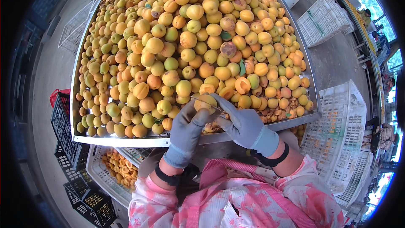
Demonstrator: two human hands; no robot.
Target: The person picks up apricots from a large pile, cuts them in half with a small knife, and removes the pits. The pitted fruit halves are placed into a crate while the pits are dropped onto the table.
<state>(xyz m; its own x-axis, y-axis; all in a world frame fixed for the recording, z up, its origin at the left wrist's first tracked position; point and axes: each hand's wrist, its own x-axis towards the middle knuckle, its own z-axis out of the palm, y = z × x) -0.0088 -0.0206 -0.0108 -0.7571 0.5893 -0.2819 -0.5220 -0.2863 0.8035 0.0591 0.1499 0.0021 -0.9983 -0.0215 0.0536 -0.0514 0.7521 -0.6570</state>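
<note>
Grey-gloved left hand (187, 127) is pinching a smooth, rounded apricot (203, 107), right hand (245, 127) is pinching a slender tool (218, 108) (edge indistinct) across it, all hovering over a metal-rimmed table (126, 141).

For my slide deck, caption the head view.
Gloved left hand holds a yellow-orange fruit, gloved right hand beside it, at a metal-rimmed table of piled fruit.

From where I stand, this is a fruit-packing shed or workshop: apricots (181, 46) heaped on a big metal-edged worktop (126, 142), halves (120, 169) in a crate (96, 164) below, plastic baskets (322, 21) on a bare grey floor (337, 65), people (366, 15) along the far side.
</note>
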